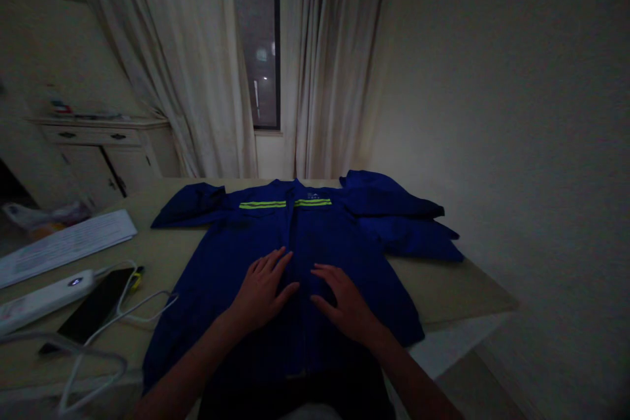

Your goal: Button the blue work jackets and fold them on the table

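A blue work jacket (339,236) with yellow-green stripes across the chest lies spread on the table, collar at the far side. Its left-hand sleeve is folded back on itself, and several layers of blue cloth lie at the right. My left hand (264,289) rests on the jacket just left of the front opening, fingers stretched out. On the other side of the opening is my right hand (342,298), fingers extended and thumb apart, on or just above the cloth. Neither hand grips the fabric. The jacket's near hem reaches the table's front edge.
The table (457,292) has its right corner by the wall. At the left lie printed papers (69,246), a white power strip (46,302), a dark phone (91,312) and white cables (121,315). Behind stand a cabinet (105,138) and curtains (191,59) beside a window.
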Tool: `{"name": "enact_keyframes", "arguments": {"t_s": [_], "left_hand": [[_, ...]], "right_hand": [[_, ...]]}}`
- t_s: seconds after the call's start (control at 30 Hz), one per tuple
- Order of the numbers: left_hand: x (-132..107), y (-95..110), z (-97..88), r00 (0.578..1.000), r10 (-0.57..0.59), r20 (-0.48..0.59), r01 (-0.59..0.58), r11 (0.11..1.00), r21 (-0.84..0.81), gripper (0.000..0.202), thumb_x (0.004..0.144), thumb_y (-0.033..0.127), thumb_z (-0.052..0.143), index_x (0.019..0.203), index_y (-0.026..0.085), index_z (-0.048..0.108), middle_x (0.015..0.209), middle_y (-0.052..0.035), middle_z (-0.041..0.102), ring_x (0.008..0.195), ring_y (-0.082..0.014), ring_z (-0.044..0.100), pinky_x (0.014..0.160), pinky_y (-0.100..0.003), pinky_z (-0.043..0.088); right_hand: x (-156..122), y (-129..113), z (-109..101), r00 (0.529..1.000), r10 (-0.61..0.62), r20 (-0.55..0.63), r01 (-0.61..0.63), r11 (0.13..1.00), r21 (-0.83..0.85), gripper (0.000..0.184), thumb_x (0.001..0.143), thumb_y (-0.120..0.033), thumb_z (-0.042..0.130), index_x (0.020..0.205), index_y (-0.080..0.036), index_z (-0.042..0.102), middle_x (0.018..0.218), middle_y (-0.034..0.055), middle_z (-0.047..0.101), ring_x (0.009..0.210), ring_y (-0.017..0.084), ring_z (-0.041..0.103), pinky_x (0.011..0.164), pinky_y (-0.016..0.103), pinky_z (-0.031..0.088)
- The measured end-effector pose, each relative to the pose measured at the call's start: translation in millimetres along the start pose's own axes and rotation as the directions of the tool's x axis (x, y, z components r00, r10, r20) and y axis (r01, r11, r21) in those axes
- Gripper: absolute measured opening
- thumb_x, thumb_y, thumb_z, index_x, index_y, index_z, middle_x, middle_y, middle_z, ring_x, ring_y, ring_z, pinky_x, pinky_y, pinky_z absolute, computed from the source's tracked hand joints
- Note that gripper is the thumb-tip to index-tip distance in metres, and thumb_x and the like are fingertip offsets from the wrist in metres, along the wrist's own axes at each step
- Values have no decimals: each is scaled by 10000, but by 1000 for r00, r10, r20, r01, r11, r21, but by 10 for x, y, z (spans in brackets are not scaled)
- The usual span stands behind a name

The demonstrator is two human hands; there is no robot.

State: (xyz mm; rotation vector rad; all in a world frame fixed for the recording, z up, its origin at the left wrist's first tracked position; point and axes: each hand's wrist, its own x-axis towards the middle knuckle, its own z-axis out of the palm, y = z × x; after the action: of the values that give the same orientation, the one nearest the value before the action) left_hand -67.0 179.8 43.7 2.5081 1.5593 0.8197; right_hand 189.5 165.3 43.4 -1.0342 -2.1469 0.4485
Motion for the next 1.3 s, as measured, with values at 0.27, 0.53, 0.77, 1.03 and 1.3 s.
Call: {"name": "enact_keyframes", "arguments": {"t_s": [0.27,0.53,0.77,1.03,1.3], "left_hand": [[777,-453,257,961,-32,274,94,971,-218,535,968,242,467,1492,153,524,1466,-169,625,1368,-291,585,1164,-479,447],[568,-350,212,983,47,179,33,908,-417,661,948,240,546,1580,147,377,1586,-165,501,1466,-286,474,1238,-516,355],[-473,669,-86,1000,-30,7,29,864,-502,253,1055,304,478,1171,240,693,1096,-52,759,1005,-180,713,923,-304,546],[-1477,969,507,798,-368,477,596,365,-715,613,914,726,561,709,158,668,602,-15,641,535,-127,546,527,-233,404],[-1316,826,531,522,-571,633,562,-327,-759,707,575,801,831,780,144,667,815,-112,764,529,-127,601,477,-231,425]], "right_hand": [[690,164,191,982,-48,184,74,987,-140,520,957,-518,681,1372,-212,622,1318,146,697,1197,306,662,1037,460,518],[297,-131,53,990,62,126,-38,982,-183,596,834,-118,660,1411,-233,568,1349,121,573,1223,280,587,1073,454,500],[-454,-422,-84,982,64,175,-65,998,-4,356,917,-378,751,1249,-283,664,1375,98,588,1269,285,579,1073,458,508],[-787,-459,191,1000,-3,30,11,963,-270,344,810,-169,799,1127,-229,680,1487,130,545,1335,330,522,1090,517,465],[-827,-375,238,965,-241,-102,201,932,-302,164,932,-157,694,1081,-223,711,1286,98,680,1156,259,619,964,437,507]]}}
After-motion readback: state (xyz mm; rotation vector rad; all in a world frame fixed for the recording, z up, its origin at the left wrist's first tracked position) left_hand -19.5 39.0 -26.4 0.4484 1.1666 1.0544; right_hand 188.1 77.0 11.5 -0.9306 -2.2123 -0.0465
